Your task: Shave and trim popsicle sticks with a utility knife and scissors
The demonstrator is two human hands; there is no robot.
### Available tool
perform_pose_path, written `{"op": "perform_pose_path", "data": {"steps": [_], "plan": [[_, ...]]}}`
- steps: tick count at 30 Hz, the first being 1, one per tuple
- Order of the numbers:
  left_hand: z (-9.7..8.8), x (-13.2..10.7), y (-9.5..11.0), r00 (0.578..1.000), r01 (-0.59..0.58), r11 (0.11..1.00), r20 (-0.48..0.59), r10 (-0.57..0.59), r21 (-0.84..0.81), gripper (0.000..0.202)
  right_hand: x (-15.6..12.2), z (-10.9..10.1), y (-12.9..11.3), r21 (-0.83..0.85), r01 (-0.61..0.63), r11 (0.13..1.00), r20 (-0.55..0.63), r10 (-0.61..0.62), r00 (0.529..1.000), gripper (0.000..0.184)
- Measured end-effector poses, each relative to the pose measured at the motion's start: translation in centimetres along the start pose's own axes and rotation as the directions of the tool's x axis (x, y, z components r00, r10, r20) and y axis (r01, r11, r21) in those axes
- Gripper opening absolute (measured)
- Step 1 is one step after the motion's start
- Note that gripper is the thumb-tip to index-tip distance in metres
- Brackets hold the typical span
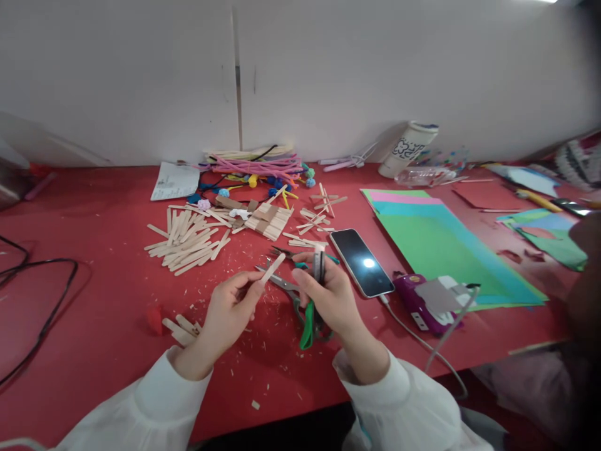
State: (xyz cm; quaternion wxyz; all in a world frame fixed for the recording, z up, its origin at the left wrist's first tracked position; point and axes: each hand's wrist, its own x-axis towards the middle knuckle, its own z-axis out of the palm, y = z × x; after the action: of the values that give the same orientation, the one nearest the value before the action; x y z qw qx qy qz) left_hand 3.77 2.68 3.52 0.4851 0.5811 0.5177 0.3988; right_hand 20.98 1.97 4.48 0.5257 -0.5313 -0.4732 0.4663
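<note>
My left hand pinches a short wooden craft stick between thumb and fingers, its free end pointing up and right. My right hand is closed around a pair of scissors with green handles, blades pointing up near the stick's tip. A second pair of scissors lies on the red table between my hands. Wood shavings are scattered below my hands. A few cut sticks lie beside my left wrist.
A pile of craft sticks, a glued stick panel and pink pipe cleaners lie further back. A phone, a purple glue gun with cord, and coloured paper sheets sit right. Black cables lie left. Another person's arm shows at right.
</note>
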Motion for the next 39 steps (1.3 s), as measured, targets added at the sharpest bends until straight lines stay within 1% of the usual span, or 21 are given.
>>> {"op": "perform_pose_path", "data": {"steps": [3,5,7,9,11,14,16,20,22,24,26,28,30,32,35,37,39], "plan": [[0.1,0.1,-0.2,0.999,0.006,1.000,0.047,-0.005,-0.008,0.029,0.2,0.2,0.2,-0.070,-0.005,0.998,0.070,0.010,0.997,0.031],[0.1,0.1,0.0,0.997,0.010,1.000,0.077,-0.009,-0.011,0.029,0.3,0.3,0.3,-0.102,-0.007,0.995,0.124,0.020,0.992,0.026],[0.1,0.1,0.2,0.995,0.017,1.000,0.101,-0.015,-0.013,0.030,0.5,0.3,0.5,-0.130,-0.010,0.991,0.152,0.030,0.988,0.022],[0.2,0.2,0.4,0.993,0.023,1.000,0.118,-0.021,-0.013,0.030,0.6,0.3,0.6,-0.151,-0.016,0.988,0.142,0.038,0.989,0.021],[0.2,0.4,0.5,0.993,0.019,1.000,0.116,-0.018,-0.007,0.030,0.7,0.3,0.7,-0.173,-0.022,0.985,0.087,0.038,0.995,0.023],[0.2,0.7,0.5,0.998,-0.013,1.000,0.057,0.012,0.019,0.026,0.5,0.4,0.8,-0.218,-0.033,0.975,-0.006,0.033,0.999,0.022],[0.1,0.8,0.6,0.999,-0.041,0.998,0.001,0.041,0.050,0.024,0.4,0.4,0.7,-0.240,-0.037,0.970,-0.030,0.031,0.999,0.020],[-0.4,1.5,1.3,0.993,-0.085,0.988,-0.075,0.095,0.132,0.022,0.6,0.3,0.0,-0.253,-0.032,0.967,0.007,0.035,0.999,0.027],[-0.9,2.3,1.6,0.989,-0.100,0.977,-0.093,0.119,0.187,0.020,1.2,0.2,-0.6,-0.265,-0.009,0.964,0.046,0.023,0.999,0.028],[-1.6,3.6,1.9,0.986,-0.102,0.963,-0.104,0.131,0.249,0.018,2.0,0.3,-1.2,-0.287,0.035,0.957,0.075,-0.014,0.997,0.025],[-2.3,5.0,2.1,0.990,-0.087,0.947,-0.079,0.117,0.308,0.018,3.1,0.6,-1.4,-0.317,0.088,0.944,0.082,-0.065,0.995,0.019],[-2.9,6.2,2.3,0.997,-0.073,0.933,-0.011,0.082,0.353,0.018,4.3,1.0,-1.2,-0.348,0.126,0.929,0.070,-0.108,0.992,0.014],[-3.3,7.1,2.4,0.997,-0.053,0.921,0.065,0.031,0.387,0.021,5.3,1.5,-0.5,-0.378,0.138,0.916,0.046,-0.131,0.990,0.011],[-3.5,7.8,2.3,0.992,-0.027,0.914,0.124,-0.025,0.406,0.024,5.9,1.9,0.3,-0.400,0.138,0.906,0.016,-0.144,0.989,0.010],[-4.0,9.1,2.0,0.974,0.019,0.914,0.198,-0.107,0.404,0.027,6.2,2.2,1.5,-0.404,0.144,0.903,0.011,-0.153,0.988,0.016],[-4.5,10.3,1.8,0.967,0.054,0.921,0.209,-0.145,0.387,0.029,6.2,2.4,2.1,-0.392,0.147,0.908,0.019,-0.152,0.988,0.018],[-5.0,11.4,1.9,0.973,0.079,0.933,0.174,-0.148,0.351,0.030,6.2,2.4,2.4,-0.380,0.149,0.913,0.024,-0.152,0.988,0.018]]}}
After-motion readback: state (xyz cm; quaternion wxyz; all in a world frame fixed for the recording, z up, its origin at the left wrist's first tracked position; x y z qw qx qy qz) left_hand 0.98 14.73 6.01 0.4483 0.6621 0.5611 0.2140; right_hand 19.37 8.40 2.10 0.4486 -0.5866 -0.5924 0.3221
